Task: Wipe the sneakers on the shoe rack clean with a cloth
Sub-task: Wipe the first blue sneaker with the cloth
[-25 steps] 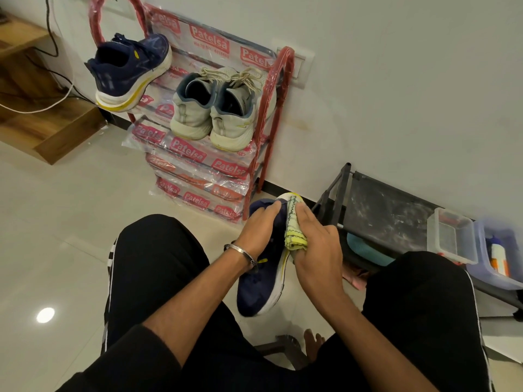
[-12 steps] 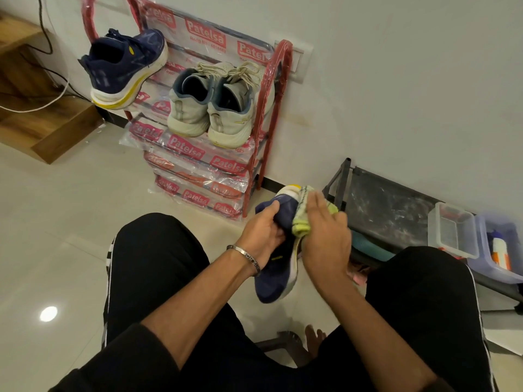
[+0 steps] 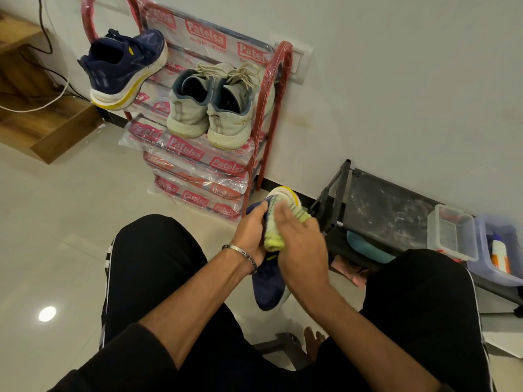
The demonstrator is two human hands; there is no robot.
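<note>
Seated person, view looks down over black-trousered knees. Left hand (image 3: 250, 236) grips the navy sneaker (image 3: 268, 284) between the knees: fingers curled over its upper edge, thumb side hidden behind the shoe. Bangle (image 3: 240, 254) on that wrist. Shoe is held on end, one end down toward the floor, white-and-yellow sole end (image 3: 285, 193) up near the rack foot.

Right hand (image 3: 300, 244) presses a yellow-green cloth (image 3: 274, 239) against the sole side of the shoe. Fingers lie fairly straight over the cloth, grip not clenched; cloth bunches out below the palm and past the fingertips.

Red shoe rack (image 3: 278, 89) stands against the wall, shelves wrapped in printed plastic. Second navy sneaker (image 3: 124, 69) sits on its upper left, heel outward, overhanging the edge. Pair of grey sneakers (image 3: 215, 108) just beside it to the right, heels outward, touching each other.

Right of the rack: low black shelf unit (image 3: 382, 210) against the wall, with a clear plastic box (image 3: 452, 236) and a purple tub (image 3: 501, 250) on top. Wooden steps (image 3: 36, 114) far left. Pale tiled floor (image 3: 56, 222).
</note>
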